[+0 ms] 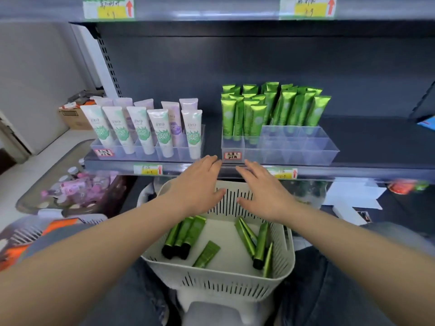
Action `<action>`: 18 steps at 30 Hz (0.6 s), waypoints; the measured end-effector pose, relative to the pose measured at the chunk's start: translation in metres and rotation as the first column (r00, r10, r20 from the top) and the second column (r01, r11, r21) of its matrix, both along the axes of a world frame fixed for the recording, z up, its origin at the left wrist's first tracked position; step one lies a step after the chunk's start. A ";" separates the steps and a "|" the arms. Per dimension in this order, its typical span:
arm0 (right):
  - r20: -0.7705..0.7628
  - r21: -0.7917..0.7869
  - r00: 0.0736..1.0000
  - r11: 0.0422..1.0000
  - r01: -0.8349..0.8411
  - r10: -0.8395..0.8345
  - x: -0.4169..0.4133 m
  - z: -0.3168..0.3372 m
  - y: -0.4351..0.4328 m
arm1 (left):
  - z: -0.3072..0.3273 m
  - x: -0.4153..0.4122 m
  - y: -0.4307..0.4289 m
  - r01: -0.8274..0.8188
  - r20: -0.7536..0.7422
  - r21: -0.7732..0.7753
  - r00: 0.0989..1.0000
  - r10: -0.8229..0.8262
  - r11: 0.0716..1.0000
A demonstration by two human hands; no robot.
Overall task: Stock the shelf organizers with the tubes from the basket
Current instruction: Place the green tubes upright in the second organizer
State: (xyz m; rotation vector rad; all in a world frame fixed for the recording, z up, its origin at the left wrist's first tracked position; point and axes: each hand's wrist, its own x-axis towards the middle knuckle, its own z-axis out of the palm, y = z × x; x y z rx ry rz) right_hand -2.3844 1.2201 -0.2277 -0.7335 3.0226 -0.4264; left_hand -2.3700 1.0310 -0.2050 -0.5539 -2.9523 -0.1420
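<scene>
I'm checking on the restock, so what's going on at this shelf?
A person is stocking a shop shelf. The left hand and right hand are open and empty, held above the far side of a white slotted plastic basket. Several green tubes with black caps lie loose in it. On the shelf, a clear plastic compartment organizer holds upright green tubes at its back and left; its front right compartments are empty. White and purple tubes fill the organizer to its left.
</scene>
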 end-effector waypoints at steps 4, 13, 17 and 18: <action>0.081 0.019 0.997 1.000 -0.003 0.001 0.004 -0.030 -0.003 | -0.034 0.003 -0.005 -0.016 0.096 0.020 0.995 0.014 1.000; 0.295 0.059 0.955 0.998 -0.006 -0.012 0.006 -0.092 -0.005 | -0.104 0.000 -0.021 -0.054 0.307 0.003 0.950 0.050 0.999; 0.368 0.074 0.930 0.997 -0.011 -0.017 0.003 -0.111 -0.008 | -0.126 -0.009 -0.030 -0.101 0.418 -0.019 0.903 0.100 0.995; 0.385 0.070 0.923 0.998 -0.012 -0.015 0.002 -0.116 -0.009 | -0.130 -0.012 -0.032 -0.111 0.445 -0.026 0.889 0.111 0.993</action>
